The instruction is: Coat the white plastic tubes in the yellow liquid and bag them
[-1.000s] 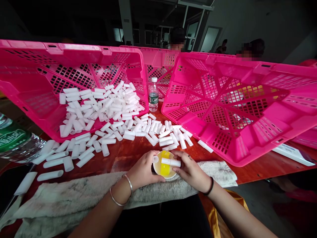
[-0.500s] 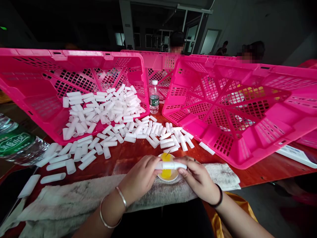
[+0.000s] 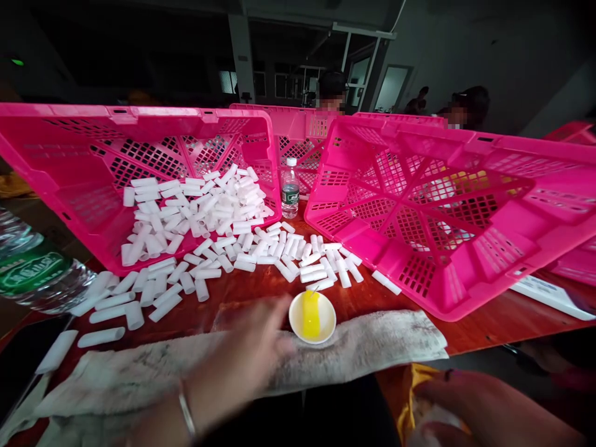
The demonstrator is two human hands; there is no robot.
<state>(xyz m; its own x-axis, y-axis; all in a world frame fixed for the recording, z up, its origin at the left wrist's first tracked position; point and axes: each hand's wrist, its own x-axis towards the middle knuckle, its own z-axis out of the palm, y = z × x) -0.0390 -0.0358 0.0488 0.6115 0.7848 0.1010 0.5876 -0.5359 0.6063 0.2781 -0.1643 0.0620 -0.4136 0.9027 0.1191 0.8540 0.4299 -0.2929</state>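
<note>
My left hand (image 3: 254, 347) is smeared by motion above the grey cloth (image 3: 372, 338), just left of a small white bowl (image 3: 328, 320). A yellow piece (image 3: 311, 315) lies in that bowl. At the lower right, my right hand (image 3: 447, 403) is blurred over a yellow-orange bag (image 3: 410, 397); its fingers are too smeared to read, and a pale shape shows beneath them. Many white tubes (image 3: 218, 205) are heaped in the left pink crate (image 3: 69, 167) and spread onto the red table (image 3: 205, 313).
Another pink crate (image 3: 503, 248) lies tipped on its side at the right. A small water bottle (image 3: 290, 189) stands between the crates, and a large bottle (image 3: 41, 267) lies at the left edge. People sit behind the crates.
Both hands have parted from the white tube they held over the bowl. My right hand has moved down and right to the bag; my left hand has shifted left and down. The bowl is uncovered.
</note>
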